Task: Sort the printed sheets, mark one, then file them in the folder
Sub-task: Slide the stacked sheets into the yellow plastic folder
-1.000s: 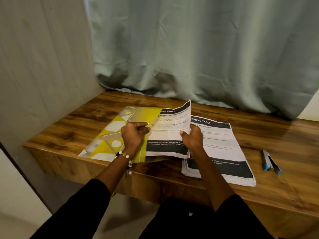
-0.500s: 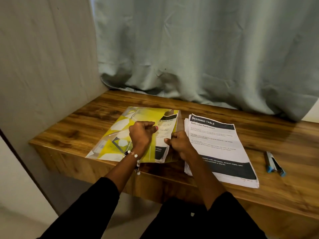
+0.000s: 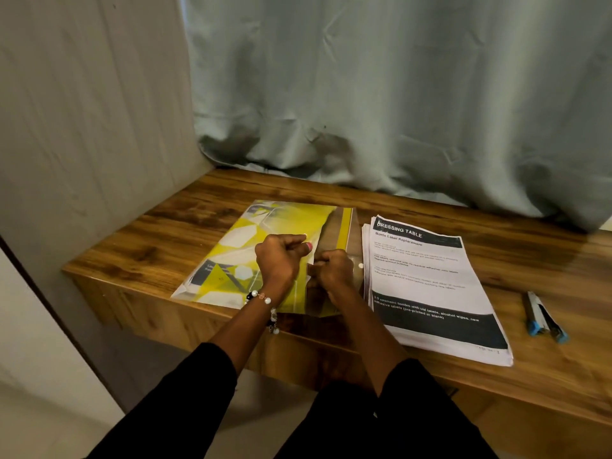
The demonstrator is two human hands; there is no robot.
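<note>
While filing, my left hand pinched the folder flap open mid-frame; my right hand gripped the sheet edge, stack waiting right.

The flat plastic folder left of the paper stack is yellow with white hexagons, grey-blue patches and a clear strip along its right edge. The stack of printed sheets is white with black bands bearing white lettering. Right of the stack, the two pens are white and dark with blue ends, on a brown wood-grain table under a pale grey-green curtain.
</note>
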